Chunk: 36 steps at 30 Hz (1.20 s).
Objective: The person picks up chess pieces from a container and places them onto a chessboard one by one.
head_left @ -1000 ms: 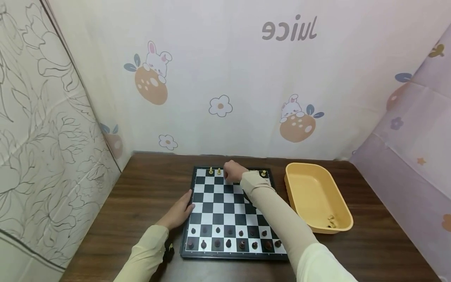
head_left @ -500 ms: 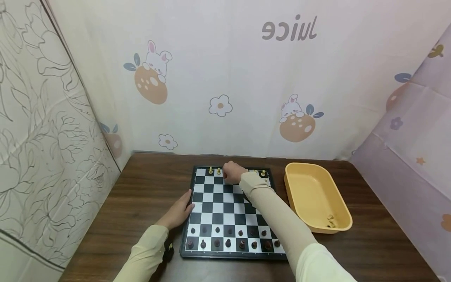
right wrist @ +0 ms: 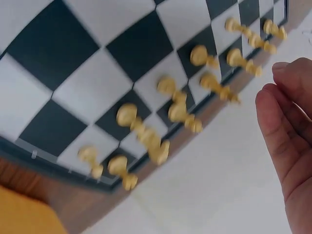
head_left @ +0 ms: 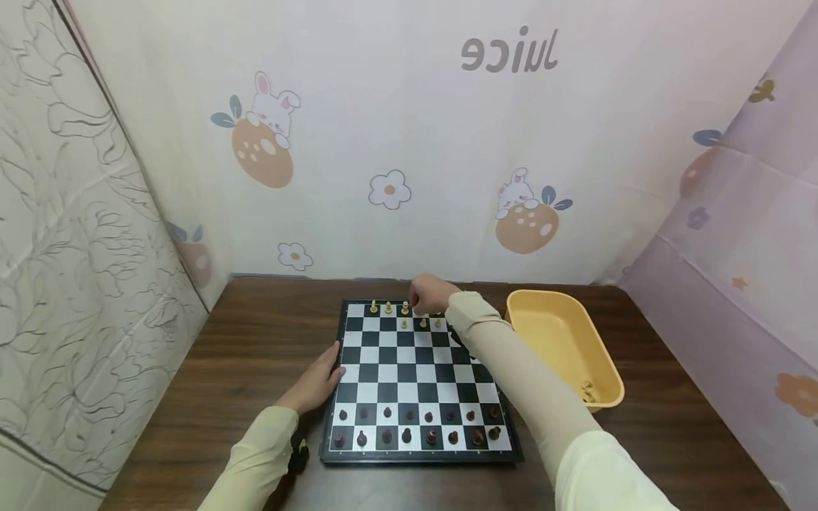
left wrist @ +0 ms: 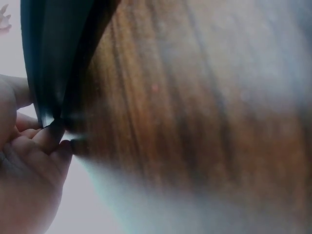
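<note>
The black-and-white chessboard (head_left: pixel 387 372) lies on the table, dark chess pieces (head_left: pixel 431 436) in two rows on its near side. Along the far side stand pale yellow chess pieces (right wrist: pixel 214 85), partly hidden by my right hand in the head view. My right hand (head_left: pixel 431 293) hovers over the far edge, beside a pale piece (head_left: pixel 405 308). In the right wrist view, its thumb and finger (right wrist: pixel 273 107) are close together, with no piece visible between them. My left hand (head_left: pixel 313 381) holds the board's left edge, fingers and thumb against its dark rim (left wrist: pixel 53 53).
A yellow tray (head_left: pixel 556 323) stands right of the board, with several small pale pieces (head_left: pixel 588 390) in its near end. A small dark object (head_left: pixel 299 455) sits beside my left wrist. A patterned curtain (head_left: pixel 351 142) hangs behind the wooden table (head_left: pixel 275 319).
My right hand has lifted and moved slightly right and away, uncovering pale pieces on the far rows. The head view has shifted a little. My left hand stays on the board edge.
</note>
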Available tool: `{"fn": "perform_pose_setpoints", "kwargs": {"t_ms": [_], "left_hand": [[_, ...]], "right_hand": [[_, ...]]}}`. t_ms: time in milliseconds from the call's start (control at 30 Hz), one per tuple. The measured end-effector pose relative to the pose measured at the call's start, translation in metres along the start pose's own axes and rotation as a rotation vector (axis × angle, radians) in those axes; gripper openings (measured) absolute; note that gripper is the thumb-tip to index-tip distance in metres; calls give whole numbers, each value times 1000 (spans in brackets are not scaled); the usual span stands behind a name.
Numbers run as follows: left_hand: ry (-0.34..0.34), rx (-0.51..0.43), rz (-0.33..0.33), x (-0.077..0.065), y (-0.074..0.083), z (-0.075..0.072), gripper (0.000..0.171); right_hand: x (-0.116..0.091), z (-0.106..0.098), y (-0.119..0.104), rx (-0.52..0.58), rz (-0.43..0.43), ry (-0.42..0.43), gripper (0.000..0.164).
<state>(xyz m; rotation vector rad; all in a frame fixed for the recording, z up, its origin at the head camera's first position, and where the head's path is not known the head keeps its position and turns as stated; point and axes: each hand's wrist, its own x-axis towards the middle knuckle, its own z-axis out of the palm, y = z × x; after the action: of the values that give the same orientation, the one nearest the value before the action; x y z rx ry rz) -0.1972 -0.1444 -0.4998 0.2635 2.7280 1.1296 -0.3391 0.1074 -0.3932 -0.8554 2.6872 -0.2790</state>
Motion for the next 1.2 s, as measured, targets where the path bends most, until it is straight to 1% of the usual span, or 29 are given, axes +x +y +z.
{"fn": "perform_pose_setpoints", "kwargs": {"t_ms": [100,267,333,467,567,767,900,1033,1133,1200], "left_hand": [[-3,-2,-7,0,0,0,62],[0,3,0,0,-2,0,62],[-2,7,0,0,-3,0,63],[-2,12,1,-1,-2,0,63],[1,15,5,-1,-1,0,62],[-13,26,-10,-1,1,1,64],[-15,21,-7,-1,1,2,64],[-13,22,20,-1,1,2,62],[-7,33,46,-1,1,2,61],[-3,35,48,-1,1,1,61]], "right_hand": [[-7,-9,9,-2,3,17,7],[-22,-20,30,-17,-21,57,9],[-29,-25,37,-25,-9,67,9],[-44,-36,48,-31,53,76,7],[-55,-42,58,-40,82,91,5],[-76,-49,84,-69,59,139,7],[-96,-50,103,-15,79,145,17],[-118,-49,120,42,57,162,27],[-134,-49,130,64,44,171,30],[-143,-47,136,72,57,167,31]]}}
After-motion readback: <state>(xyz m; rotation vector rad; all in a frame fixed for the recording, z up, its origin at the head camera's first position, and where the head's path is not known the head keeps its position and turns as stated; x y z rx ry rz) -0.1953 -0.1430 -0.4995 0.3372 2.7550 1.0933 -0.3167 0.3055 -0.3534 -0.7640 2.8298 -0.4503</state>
